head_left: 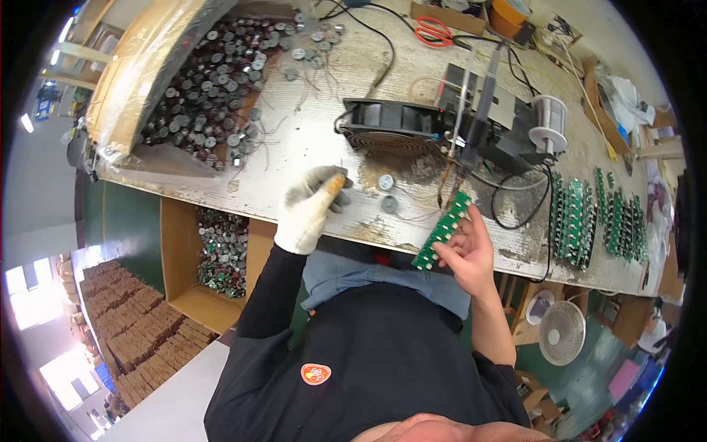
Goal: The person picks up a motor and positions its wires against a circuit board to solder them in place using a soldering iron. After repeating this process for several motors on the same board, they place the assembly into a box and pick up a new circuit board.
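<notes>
My left hand, in a white glove with grey fingers and an orange-stained thumb, hovers over the table's front edge. Its fingers are loosely curled, and no object shows between them. A long green circuit board with a row of small pale parts is in my bare right hand, pinched between thumb and fingers near the edge. Between the hands lie two small round motors with thin wires. Just beyond the board's far end, a soldering iron rests in a stand, pointing down.
A black fan stands behind the motors, a solder spool to its right. Many motors fill a plastic-lined box at left. Rows of green boards lie at right. Red scissors and cables lie at the back.
</notes>
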`<control>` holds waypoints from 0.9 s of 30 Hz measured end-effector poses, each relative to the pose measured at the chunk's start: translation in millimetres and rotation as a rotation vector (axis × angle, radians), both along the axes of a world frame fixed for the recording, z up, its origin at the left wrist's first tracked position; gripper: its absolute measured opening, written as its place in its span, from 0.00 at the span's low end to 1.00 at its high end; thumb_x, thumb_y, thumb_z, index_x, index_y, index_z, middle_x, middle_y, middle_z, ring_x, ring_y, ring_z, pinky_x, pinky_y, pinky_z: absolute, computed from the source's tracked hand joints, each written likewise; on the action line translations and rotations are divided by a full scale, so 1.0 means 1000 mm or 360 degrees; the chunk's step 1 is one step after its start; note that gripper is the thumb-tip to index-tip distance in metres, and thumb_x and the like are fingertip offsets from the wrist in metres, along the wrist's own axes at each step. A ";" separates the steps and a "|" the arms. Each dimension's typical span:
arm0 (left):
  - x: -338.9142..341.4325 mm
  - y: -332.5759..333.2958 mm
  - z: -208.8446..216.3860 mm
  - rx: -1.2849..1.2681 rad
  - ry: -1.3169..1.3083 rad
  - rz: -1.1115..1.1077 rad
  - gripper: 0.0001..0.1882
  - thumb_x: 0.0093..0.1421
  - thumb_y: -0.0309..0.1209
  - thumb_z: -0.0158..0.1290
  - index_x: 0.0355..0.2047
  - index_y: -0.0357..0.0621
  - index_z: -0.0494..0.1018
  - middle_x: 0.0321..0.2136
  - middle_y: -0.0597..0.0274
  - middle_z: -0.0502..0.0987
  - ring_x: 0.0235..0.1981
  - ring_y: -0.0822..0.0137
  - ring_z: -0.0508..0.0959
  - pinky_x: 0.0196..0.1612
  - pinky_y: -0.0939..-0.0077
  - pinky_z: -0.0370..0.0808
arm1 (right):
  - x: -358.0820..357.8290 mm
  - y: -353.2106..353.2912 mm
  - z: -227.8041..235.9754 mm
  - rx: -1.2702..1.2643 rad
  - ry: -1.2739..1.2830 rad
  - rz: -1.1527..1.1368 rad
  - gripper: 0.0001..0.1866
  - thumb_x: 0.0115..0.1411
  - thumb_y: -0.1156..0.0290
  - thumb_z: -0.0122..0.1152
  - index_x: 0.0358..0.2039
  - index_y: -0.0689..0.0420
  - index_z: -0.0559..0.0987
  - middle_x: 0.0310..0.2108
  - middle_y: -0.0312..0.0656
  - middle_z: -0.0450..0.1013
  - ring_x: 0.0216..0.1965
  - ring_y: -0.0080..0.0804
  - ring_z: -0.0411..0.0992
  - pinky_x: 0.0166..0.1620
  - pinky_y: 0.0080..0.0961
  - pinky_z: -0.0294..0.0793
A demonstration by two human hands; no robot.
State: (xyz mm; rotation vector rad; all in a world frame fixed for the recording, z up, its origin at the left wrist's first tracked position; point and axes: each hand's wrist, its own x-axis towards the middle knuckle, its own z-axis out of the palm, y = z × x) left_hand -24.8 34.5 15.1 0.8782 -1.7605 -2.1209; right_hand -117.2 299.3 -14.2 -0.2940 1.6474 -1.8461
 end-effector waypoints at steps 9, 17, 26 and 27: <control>-0.006 0.059 -0.007 0.0427 -0.0210 -0.0321 0.16 0.62 0.32 0.53 0.43 0.30 0.72 0.32 0.58 0.77 0.30 0.72 0.77 0.35 0.79 0.76 | -0.005 -0.002 0.008 0.0039 -0.0122 0.0066 0.41 0.54 0.83 0.61 0.64 0.63 0.49 0.42 0.48 0.68 0.28 0.21 0.71 0.24 0.16 0.71; -0.016 0.076 -0.005 0.0182 -0.0234 -0.0503 0.14 0.61 0.32 0.53 0.41 0.31 0.74 0.30 0.60 0.77 0.31 0.74 0.76 0.36 0.81 0.73 | -0.003 -0.005 0.009 0.0022 -0.0143 0.0053 0.42 0.53 0.86 0.59 0.65 0.62 0.49 0.42 0.48 0.69 0.27 0.20 0.71 0.24 0.13 0.70; -0.029 0.080 -0.001 0.0043 -0.0221 -0.0680 0.11 0.60 0.30 0.52 0.36 0.32 0.75 0.29 0.62 0.76 0.31 0.76 0.73 0.35 0.81 0.70 | -0.004 -0.005 0.009 -0.0034 -0.0119 0.0099 0.42 0.54 0.83 0.60 0.65 0.61 0.49 0.44 0.45 0.67 0.31 0.18 0.69 0.31 0.13 0.69; -0.030 0.080 -0.002 0.0057 -0.0252 -0.0684 0.10 0.59 0.30 0.51 0.35 0.33 0.74 0.29 0.64 0.75 0.31 0.76 0.72 0.35 0.82 0.70 | -0.004 -0.006 0.009 -0.0066 -0.0129 0.0088 0.42 0.54 0.83 0.60 0.65 0.61 0.49 0.43 0.44 0.67 0.31 0.18 0.69 0.31 0.13 0.69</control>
